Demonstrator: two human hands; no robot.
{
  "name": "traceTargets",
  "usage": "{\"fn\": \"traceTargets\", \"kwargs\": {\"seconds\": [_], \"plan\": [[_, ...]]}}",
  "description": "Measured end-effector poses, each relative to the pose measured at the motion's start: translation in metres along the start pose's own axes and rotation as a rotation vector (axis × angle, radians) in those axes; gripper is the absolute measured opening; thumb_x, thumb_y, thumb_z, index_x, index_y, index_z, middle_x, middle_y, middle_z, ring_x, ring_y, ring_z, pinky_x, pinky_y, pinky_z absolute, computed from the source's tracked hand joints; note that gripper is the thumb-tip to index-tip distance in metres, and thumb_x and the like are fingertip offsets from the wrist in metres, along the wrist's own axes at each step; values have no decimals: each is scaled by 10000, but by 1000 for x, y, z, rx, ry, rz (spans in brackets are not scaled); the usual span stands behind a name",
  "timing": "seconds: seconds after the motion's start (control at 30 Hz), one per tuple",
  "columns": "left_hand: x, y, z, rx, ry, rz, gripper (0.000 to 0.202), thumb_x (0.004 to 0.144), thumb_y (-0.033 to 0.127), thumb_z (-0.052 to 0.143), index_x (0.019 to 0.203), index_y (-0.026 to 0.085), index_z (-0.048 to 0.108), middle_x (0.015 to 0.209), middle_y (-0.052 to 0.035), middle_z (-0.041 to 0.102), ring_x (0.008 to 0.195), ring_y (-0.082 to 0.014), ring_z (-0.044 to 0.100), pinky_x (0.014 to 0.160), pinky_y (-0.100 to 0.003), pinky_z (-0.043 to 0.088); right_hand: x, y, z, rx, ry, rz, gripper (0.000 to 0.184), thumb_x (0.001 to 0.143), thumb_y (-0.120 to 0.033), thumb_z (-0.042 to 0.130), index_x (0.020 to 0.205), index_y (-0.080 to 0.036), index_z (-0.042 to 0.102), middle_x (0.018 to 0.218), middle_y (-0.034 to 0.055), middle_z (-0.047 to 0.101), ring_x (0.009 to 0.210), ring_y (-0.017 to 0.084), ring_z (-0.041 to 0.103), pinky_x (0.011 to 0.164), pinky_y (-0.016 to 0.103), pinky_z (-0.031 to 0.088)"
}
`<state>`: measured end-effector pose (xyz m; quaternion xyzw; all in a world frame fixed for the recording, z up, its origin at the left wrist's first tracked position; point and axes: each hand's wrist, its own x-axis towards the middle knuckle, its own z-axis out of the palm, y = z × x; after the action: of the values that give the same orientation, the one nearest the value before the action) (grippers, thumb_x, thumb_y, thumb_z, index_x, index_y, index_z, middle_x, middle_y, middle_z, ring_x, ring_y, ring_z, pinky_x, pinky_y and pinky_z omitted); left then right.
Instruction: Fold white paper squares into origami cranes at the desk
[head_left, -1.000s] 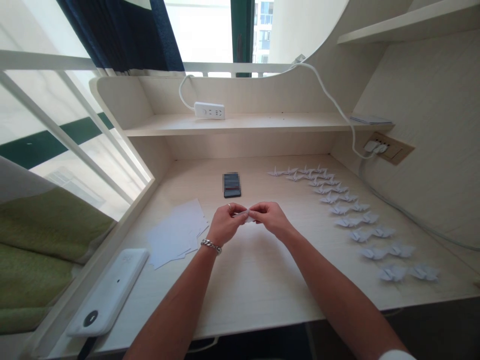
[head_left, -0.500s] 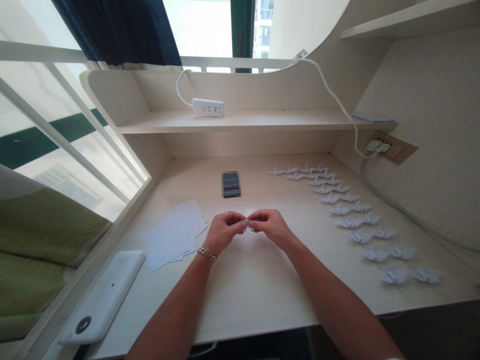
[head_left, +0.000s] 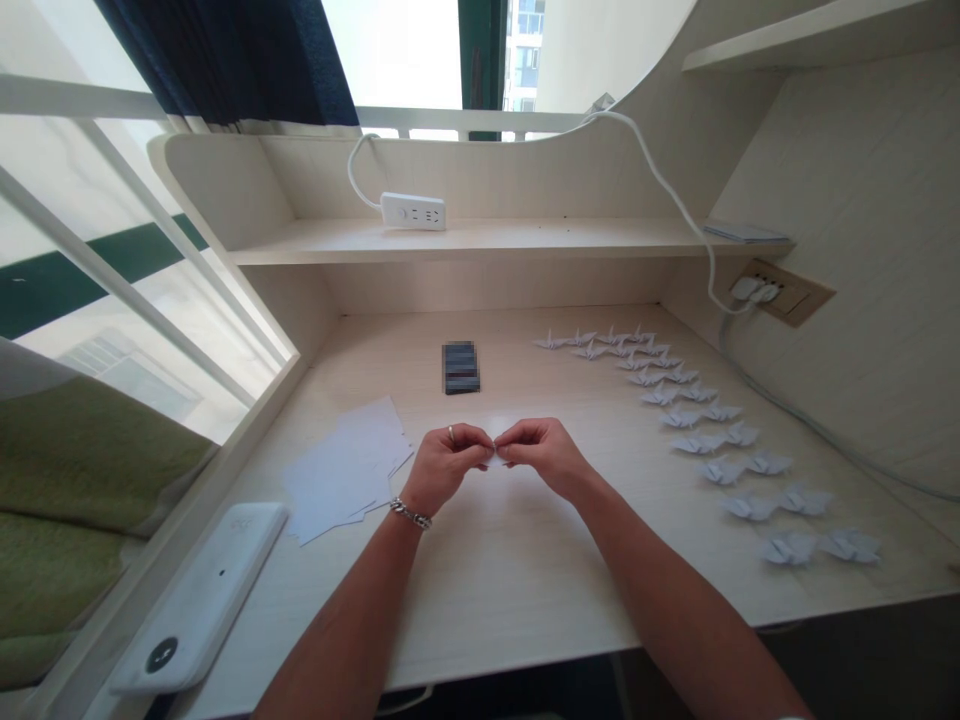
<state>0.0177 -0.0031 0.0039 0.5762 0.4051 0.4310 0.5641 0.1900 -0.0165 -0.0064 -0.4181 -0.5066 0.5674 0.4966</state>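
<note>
left hand: closed — fingertips pinching the paper (ring on one finger)
right hand: closed too — pinching the paper's other side
paper: small, white, folded, held between both hands over the desk
sheets: loose white pile, left of the hands
cranes: white origami, in a double row to the right

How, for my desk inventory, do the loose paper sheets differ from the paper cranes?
The loose paper sheets lie flat in one overlapping pile; the paper cranes stand folded and separate. The sheets are plain rectangles; the cranes have wings. The sheets sit at left, the cranes in curving rows at right. Both are white paper.
</note>
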Motion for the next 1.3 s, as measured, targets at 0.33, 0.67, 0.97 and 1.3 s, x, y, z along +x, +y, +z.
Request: {"fn": "traceTargets", "kwargs": {"seconds": [0.33,0.67,0.97,1.3], "plan": [[-2,-4,-1,142,11,34,125,675,249,721,752,151,715,682,-38,711,626,-155,656,622,-264,543,2,4,-4,-115,-19,-18,260,664,-363,752,797,-141,722,689,41,686,637,148,611,602,279,497],[-2,-3,-3,-73,26,53,249,702,268,721,901,120,703,830,-77,735,753,-192,689,721,-337,587,-2,4,1,-191,88,-187,185,716,-327,723,833,-183,726,808,62,719,745,201,659,700,321,527],[-1,-11,-3,14,116,122,296,659,298,779,883,122,700,810,-84,738,731,-198,694,694,-316,573,-7,4,8,-322,157,-303,167,752,-350,698,835,-207,726,813,64,718,746,210,657,702,334,530],[-2,-9,-1,11,132,135,246,658,244,776,857,131,686,783,-71,733,736,-193,694,702,-306,566,-6,4,8,-174,99,-233,182,715,-309,733,855,-195,708,794,50,714,746,200,663,709,319,531]]}}
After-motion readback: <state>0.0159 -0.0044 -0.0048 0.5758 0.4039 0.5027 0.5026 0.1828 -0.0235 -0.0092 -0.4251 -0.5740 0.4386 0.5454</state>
